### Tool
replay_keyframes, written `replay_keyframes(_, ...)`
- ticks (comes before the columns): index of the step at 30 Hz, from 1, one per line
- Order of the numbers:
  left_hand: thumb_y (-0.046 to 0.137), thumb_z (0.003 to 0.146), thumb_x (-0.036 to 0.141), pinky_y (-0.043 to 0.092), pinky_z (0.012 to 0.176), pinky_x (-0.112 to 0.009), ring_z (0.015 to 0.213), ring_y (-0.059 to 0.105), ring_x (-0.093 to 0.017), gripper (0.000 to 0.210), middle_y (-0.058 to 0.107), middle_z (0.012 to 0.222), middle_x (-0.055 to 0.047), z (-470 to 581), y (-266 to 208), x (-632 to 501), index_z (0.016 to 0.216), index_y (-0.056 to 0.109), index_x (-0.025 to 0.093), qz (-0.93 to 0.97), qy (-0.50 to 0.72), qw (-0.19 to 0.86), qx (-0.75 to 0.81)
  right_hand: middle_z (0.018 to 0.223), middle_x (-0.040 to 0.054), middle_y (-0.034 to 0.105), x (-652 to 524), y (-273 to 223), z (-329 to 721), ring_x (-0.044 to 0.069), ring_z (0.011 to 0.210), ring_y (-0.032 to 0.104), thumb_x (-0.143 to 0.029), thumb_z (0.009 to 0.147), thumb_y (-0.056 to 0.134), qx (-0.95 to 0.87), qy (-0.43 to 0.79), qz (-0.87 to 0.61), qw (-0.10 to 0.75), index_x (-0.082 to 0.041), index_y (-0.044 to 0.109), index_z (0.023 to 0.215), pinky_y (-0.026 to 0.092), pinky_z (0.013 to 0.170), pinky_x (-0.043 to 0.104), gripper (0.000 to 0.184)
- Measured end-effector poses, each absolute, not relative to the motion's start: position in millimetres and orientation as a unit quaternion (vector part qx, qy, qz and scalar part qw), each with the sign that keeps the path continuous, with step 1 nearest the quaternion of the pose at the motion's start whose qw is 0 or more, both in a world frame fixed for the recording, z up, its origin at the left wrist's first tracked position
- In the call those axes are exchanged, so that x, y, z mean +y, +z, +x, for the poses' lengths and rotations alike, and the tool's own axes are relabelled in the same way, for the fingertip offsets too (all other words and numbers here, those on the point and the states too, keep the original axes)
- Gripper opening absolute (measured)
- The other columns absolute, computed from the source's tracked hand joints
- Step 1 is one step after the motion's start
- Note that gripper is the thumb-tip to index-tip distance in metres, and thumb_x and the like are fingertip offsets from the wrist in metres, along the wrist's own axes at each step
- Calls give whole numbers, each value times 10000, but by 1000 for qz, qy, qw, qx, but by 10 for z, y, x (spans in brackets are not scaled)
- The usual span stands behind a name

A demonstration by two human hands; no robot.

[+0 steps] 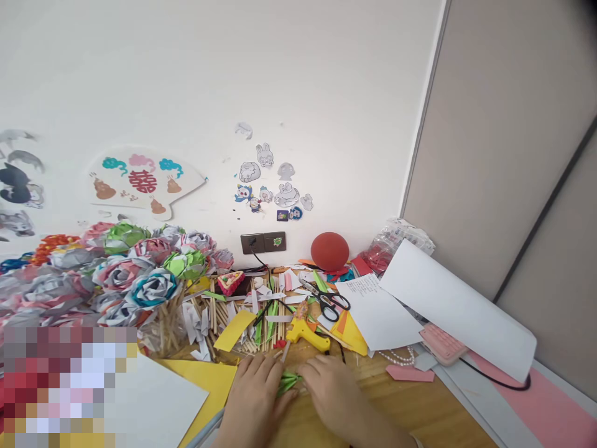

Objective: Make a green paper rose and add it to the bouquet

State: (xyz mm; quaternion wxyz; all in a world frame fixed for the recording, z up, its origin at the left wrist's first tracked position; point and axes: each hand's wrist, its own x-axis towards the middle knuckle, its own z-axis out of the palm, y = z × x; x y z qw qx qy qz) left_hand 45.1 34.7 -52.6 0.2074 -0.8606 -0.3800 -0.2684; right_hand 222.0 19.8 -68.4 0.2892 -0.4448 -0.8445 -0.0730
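Desk: wooden top point(420, 417) against a white wall, crowded with craft scraps.
Green paper: one folded piece point(288, 381) at the near edge, long axis running left to right between our hands, its tip toward the right.
Left hand point(254, 398): our fingers press flat on the paper's left end.
Right hand point(333, 392): our fingers pinch its right end.
Glue gun: one, yellow point(305, 335), just behind the hands.
Scissors: one pair point(332, 303), black handles.
Roses: we cannot count the paper roses point(116, 274) at left.
Ball: one, red point(329, 251), by the wall.
Writing: red double-happiness sign on a fan point(140, 182).
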Motion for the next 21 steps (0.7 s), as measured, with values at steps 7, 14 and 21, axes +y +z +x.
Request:
replay_keyframes(7,582,797,251,448,625,-362,627,612,-222,173,672,648,-37,451,-544,397,640,584,179,-887,-244,162,-357,737,10,596,183,-608,2278,182,696,524,-239,812,577,-849,-81,-451,263,-189,522,753,346,596,291,95)
replay_keyframes(14,497,837,319,506,676,-340,769,652,-230,208,722,864,-64,449,-433,328,930,645,206,-854,-282,-76,-431,725,6,588,211,-569,2337,181,690,508,-215,843,533,-846,-95,-439,288,-196,542,772,344,602,298,74)
replay_keyframes(21,530,783,349,490,836,-321,922,638,-214,269,714,977,-63,487,-440,317,951,662,185,-727,-354,-336,-484,778,18,597,190,-570,2341,201,730,496,-328,853,544,-846,-87,-420,317,-203,570,907,354,654,318,139)
